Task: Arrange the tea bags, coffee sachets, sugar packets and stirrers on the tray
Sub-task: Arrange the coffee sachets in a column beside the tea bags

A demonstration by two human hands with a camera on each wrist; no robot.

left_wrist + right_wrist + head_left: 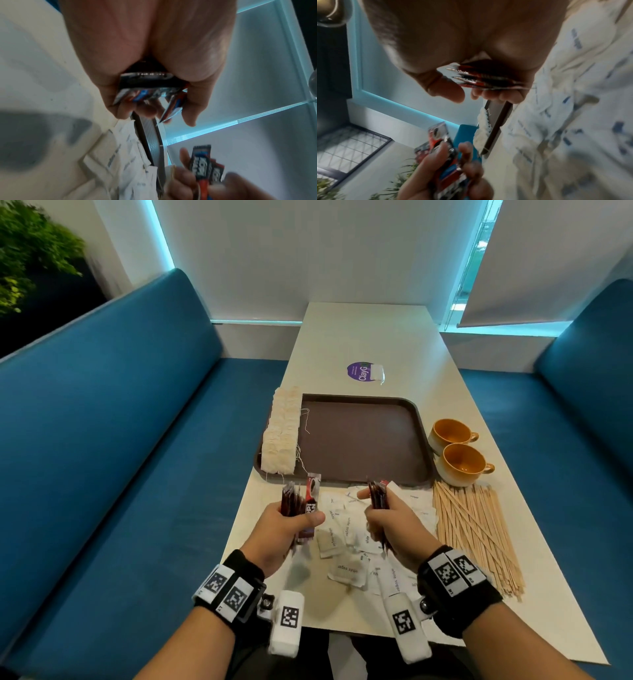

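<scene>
The coffee step is judged to be in hand. A bundle of coffee sachets (297, 505) is gripped upright in the left hand (281, 529), with the fingers and thumb curled round it, and a second bundle of coffee sachets (378, 496) is gripped the same way in the right hand (390, 525). Both bundles are held above the table (359, 337), just in front of the near rim of the brown tray (419, 419).

The tea bags (281, 433) are already laid in a row along the left side of the tray, and the rest of the tray floor is bare. The white sugar packets (346, 546) lie in a loose heap on the table before the tray, under the hands. The wooden stirrers (476, 535) lie at the front right of the tray, and two yellow cups (457, 451) stand just beside its right rim.

For the next move, the sachets probably need to be squared into one stack and set down beside the tea bags, without the strings being disturbed.
</scene>
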